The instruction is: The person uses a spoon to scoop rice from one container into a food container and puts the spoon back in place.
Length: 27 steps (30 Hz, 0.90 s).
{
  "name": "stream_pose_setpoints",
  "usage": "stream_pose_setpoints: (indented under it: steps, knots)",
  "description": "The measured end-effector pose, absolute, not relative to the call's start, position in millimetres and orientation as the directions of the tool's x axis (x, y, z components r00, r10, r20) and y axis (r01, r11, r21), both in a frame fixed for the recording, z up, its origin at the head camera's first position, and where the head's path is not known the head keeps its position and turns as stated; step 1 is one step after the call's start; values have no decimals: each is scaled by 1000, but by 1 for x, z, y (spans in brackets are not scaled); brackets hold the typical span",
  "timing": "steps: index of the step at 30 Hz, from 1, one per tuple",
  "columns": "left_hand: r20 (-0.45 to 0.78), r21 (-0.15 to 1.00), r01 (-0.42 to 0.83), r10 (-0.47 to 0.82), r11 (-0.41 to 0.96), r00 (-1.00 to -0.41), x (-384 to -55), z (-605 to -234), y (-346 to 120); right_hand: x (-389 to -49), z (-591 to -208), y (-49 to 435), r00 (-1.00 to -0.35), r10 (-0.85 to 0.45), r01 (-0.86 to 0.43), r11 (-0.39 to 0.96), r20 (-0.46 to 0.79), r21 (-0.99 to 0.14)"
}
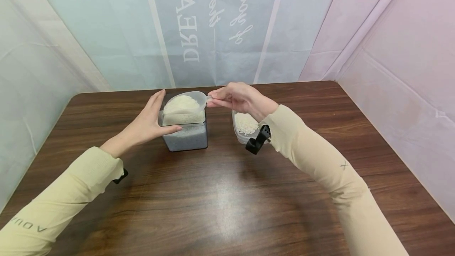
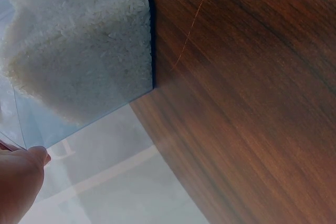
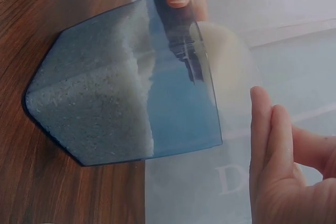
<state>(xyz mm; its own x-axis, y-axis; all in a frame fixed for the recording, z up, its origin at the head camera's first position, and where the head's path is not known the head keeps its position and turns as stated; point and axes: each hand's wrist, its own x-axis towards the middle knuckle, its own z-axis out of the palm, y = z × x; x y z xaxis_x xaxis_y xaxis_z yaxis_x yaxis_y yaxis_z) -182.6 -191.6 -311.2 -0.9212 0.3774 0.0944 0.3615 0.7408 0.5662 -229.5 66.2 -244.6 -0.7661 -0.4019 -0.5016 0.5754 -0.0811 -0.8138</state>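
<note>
A translucent scoop (image 1: 202,100) heaped with white rice (image 1: 182,105) is held over the open top of a bluish clear container (image 1: 186,140). My right hand (image 1: 241,100) pinches its short handle between thumb and fingers. My left hand (image 1: 143,125) grips the container's upper left side, thumb along the front and fingers toward the back. Rice partly fills this container, as its see-through wall (image 3: 184,93) shows in the right wrist view. In the left wrist view, only part of the left hand (image 2: 18,184) appears, at the rim.
Right of the container stands a smaller clear tub (image 1: 241,139) with rice (image 1: 246,123) in it, partly hidden by my right wrist. Both stand on a dark wooden table (image 1: 199,192), near its far edge. A printed cloth (image 1: 220,66) hangs behind.
</note>
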Motion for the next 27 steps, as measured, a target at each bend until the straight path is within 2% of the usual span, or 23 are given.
stream_pose_setpoints:
  steps: [13,27]
  knots:
    - [103,567,367,379,738,-920,-181,-311,-191,-228,-242,81,-769,-395,601,-177,-503,-779]
    - [109,568,375,384,733,-917,-182,-311,-191,-225,-240,100,-800,-348,584,-260,-489,-769]
